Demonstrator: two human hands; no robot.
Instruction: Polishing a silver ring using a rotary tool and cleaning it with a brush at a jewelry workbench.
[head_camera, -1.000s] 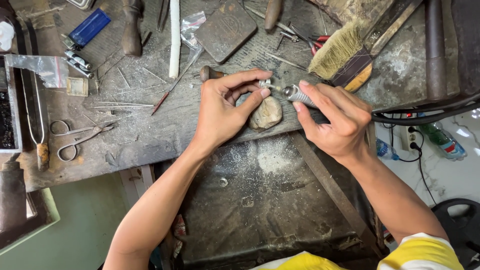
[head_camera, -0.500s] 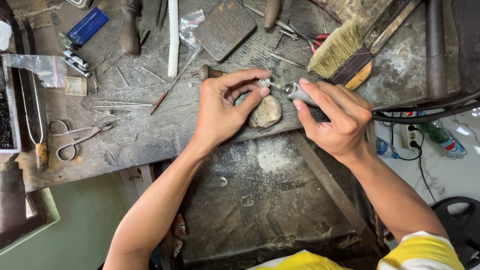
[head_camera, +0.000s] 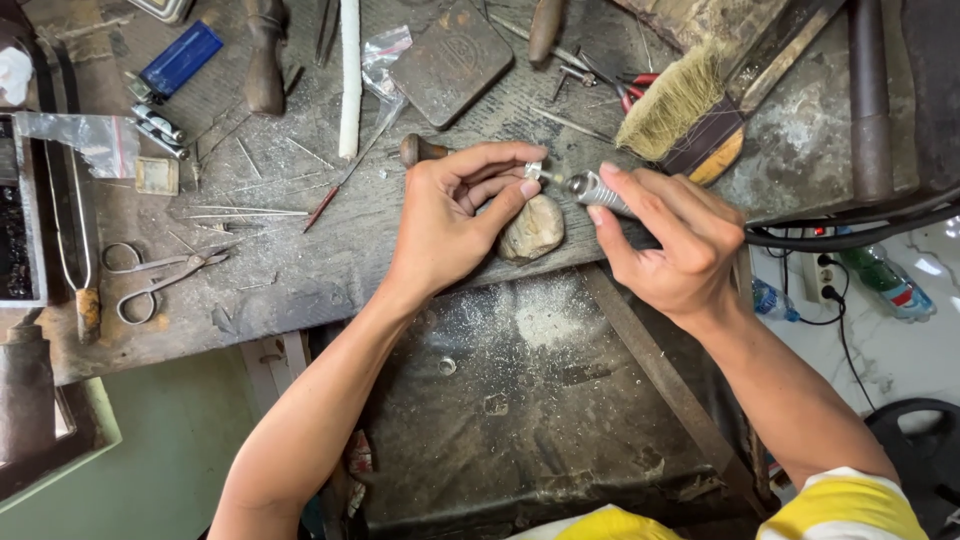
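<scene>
Clearly the work is sitting somewhere in its middle: the left hand (head_camera: 450, 215) is pinching a small silvery piece (head_camera: 535, 171) between thumb and forefinger, fingers clamped on it just above a rounded tan stone (head_camera: 533, 229) at the near edge of the table (head_camera: 300, 270), while the right hand (head_camera: 670, 240) is gripping a metal rotary handpiece (head_camera: 592, 190), fingers wrapped tight around its barrel, its tip pointing at the piece and seeming to touch it, though that contact is too small to be sure of. Pale dust is lying on the dark tray (head_camera: 540, 420) below the hands, which suggests that some grinding is already done; how much shaping is left cannot be told, since the piece is too small to read. A black cable (head_camera: 850, 235) is running off to the right from the handpiece. As for packages, a clear plastic bag (head_camera: 85, 140) with a red edge is lying at the far left, a crumpled clear wrapper (head_camera: 385, 55) is sitting near the far middle beside a white stick (head_camera: 349, 80), a blue lighter (head_camera: 180, 58) is lying far left, and a flat dark square tin (head_camera: 450, 62) is resting far of the hands. Scissors (head_camera: 160, 275) are lying to the left, a brush (head_camera: 690, 110) with pale bristles to the far right, and a green bottle (head_camera: 885, 285) is standing down on the right.
</scene>
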